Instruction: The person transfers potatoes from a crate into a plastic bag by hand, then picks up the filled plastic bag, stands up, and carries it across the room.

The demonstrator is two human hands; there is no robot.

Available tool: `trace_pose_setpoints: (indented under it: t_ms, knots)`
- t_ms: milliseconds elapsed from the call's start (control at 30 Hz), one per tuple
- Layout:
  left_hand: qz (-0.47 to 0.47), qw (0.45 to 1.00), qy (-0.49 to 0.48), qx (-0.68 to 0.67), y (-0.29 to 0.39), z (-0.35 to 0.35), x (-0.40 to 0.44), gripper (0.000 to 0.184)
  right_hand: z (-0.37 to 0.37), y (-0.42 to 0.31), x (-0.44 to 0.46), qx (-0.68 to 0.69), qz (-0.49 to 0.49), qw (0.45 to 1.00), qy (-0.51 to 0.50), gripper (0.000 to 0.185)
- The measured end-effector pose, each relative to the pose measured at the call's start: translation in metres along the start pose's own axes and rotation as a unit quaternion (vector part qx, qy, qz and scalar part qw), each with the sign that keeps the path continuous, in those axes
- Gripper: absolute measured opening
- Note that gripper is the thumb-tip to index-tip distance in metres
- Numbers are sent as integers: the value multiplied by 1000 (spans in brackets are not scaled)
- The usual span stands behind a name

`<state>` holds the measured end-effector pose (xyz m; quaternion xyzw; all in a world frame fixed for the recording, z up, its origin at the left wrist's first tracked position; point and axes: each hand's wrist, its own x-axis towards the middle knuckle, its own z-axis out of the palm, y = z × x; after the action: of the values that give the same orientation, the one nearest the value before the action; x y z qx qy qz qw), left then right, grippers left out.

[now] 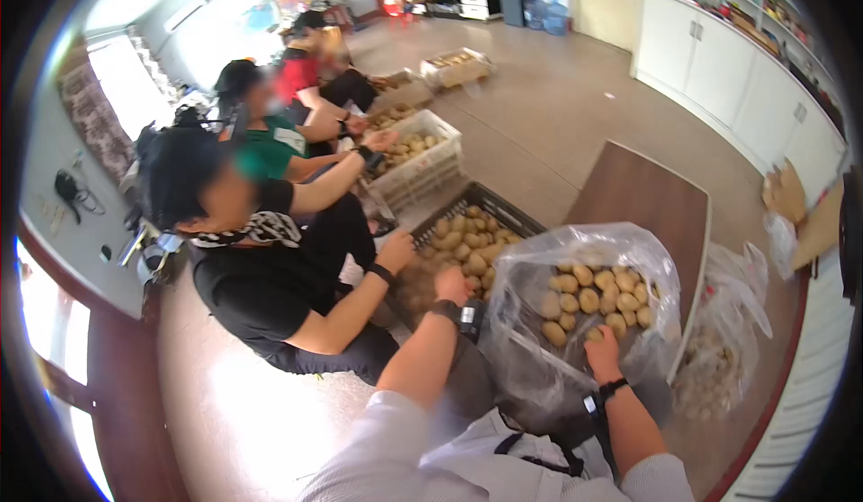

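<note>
My left hand (453, 284) is at the near right side of a black crate (515, 215) full of potatoes (467, 241). Its fingers are curled down, with a potato (474, 284) at their tips; whether they grip it is hard to see. Inside a clear plastic bag (521, 282), my right hand (601, 353) is closed around a potato (593, 333). Beyond that hand, several more potatoes (589, 300) lie in the open bag.
A person in black (261, 277) on the left also reaches into the crate. Farther back, other people sit beside white crates (418, 165) of potatoes. A brown board (629, 187) lies behind the bag; another filled plastic bag (710, 367) stands at right.
</note>
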<state>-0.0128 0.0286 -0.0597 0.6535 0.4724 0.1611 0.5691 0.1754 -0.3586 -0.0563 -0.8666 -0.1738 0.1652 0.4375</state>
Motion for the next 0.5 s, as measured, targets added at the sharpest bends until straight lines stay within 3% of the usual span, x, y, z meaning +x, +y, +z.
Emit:
trace_pose_setpoints:
  t_ms: [67, 133, 167, 200, 233, 267, 300, 467, 500]
  knots:
    - [61, 994, -20, 93, -7, 4, 6, 19, 1, 5, 1, 17, 33, 999, 10, 50]
    - [28, 999, -38, 5, 13, 45, 4, 20, -12, 1, -5, 5, 43, 998, 46, 49]
    - [-51, 980, -25, -189, 49, 47, -31, 18, -4, -4, -6, 5, 31, 999, 38, 49]
    - [-122, 919, 13, -373, 83, 33, -63, 18, -5, -13, -5, 68, 93, 993, -1, 48]
    - [-78, 971, 10, -226, 105, 31, -86, 16, -8, -13, -6, 126, 157, 978, -52, 48]
    - [-68, 963, 20, -261, 105, 37, -86, 11, 11, 27, 8, 103, 36, 994, -7, 51]
    - [-57, 953, 29, -295, 104, 44, -86, 9, 10, 8, 1, 201, 71, 977, -27, 54]
    - [-55, 955, -72, -284, 102, 59, -84, 24, 0, -45, -7, 264, 121, 954, -80, 55]
    - [-56, 955, -89, -279, 104, 62, -88, 25, -1, -55, -9, 283, 123, 945, -108, 48]
